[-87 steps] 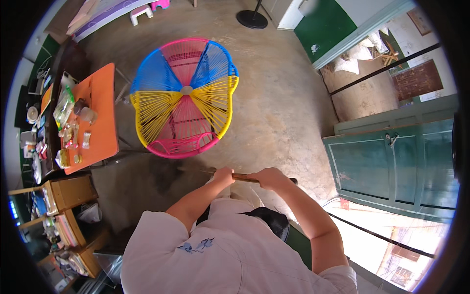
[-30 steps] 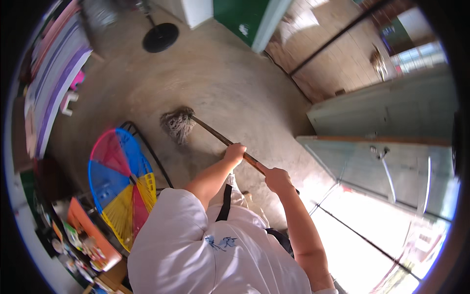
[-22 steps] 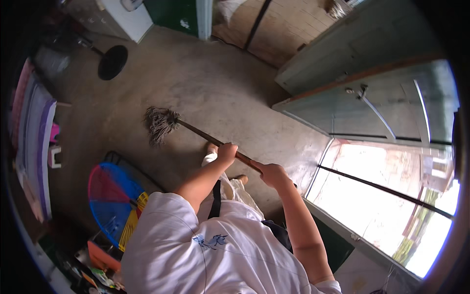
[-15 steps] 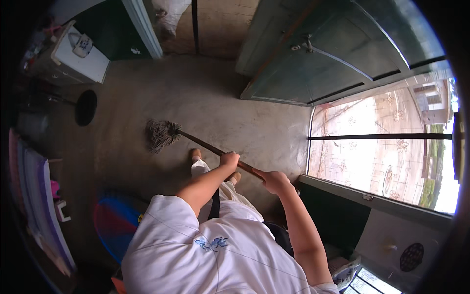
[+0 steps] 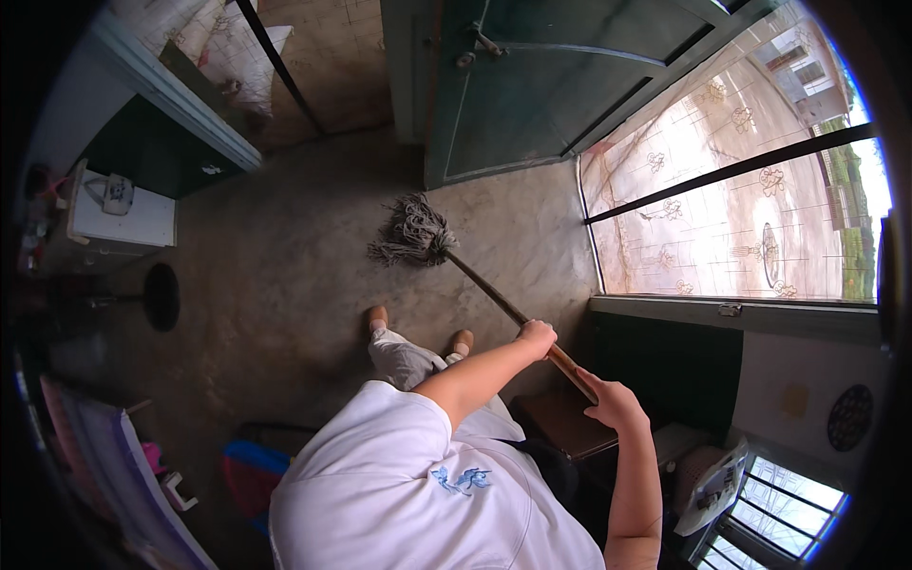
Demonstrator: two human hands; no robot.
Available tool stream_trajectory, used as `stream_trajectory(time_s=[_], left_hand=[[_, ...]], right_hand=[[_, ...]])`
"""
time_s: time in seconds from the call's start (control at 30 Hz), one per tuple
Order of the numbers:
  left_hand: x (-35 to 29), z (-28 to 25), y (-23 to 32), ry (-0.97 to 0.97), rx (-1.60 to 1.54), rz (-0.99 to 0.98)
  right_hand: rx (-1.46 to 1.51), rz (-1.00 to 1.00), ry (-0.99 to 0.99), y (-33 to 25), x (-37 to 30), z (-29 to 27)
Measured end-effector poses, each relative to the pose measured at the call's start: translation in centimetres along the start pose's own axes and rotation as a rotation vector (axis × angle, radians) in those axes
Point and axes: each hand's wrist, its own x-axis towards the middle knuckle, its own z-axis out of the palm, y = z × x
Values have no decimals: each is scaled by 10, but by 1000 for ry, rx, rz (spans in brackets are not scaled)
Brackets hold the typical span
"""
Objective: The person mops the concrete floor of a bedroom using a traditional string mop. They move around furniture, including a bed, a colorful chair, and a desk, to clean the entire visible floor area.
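Observation:
A mop with a grey string head (image 5: 416,234) rests on the concrete floor (image 5: 285,247), ahead of my feet. Its wooden handle (image 5: 486,287) slants back toward my right side. Partway up the handle, my left hand (image 5: 539,337) is wrapped round the wood. Closer to the handle's upper end, my right hand (image 5: 616,399) grips it, thumb lying along the shaft. The lowest part of the strings is spread out short of the green door (image 5: 551,95).
A patterned curtain-like sheet (image 5: 703,190) covers the bright opening at right. On the left stand a white cabinet (image 5: 123,214) and a round dark stool (image 5: 161,296). A brown seat or low table (image 5: 560,423) sits by my right side. A blue and red item (image 5: 255,470) lies behind left.
Both hands and the mop have shifted to the right in view, and the mop head now lies nearer the green door. The view itself has turned. Both hands keep their hold.

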Motion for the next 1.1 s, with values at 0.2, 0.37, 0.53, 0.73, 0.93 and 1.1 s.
stream_trajectory(time_s=[0.2,0.37,0.53,0.73,0.93,1.1], left_hand=[[-29,-22,-21,-86,65,45],[-83,-36,-99,-119,93,13],[-168,-58,-216,-83,45,-133],[-274,-68,-347,-75,2,-406],[-335,-56,-396,-216,-3,-616],[-306,-55,-348,-264,-7,-551]], right_hand=[[75,-40,-50,-31,0,-21],[264,-16,-202,-117,21,-42],[191,-164,-251,-219,84,-27],[-28,-490,-110,-350,164,3],[-107,-579,-140,-422,173,10],[-175,-484,-188,-373,163,7]])
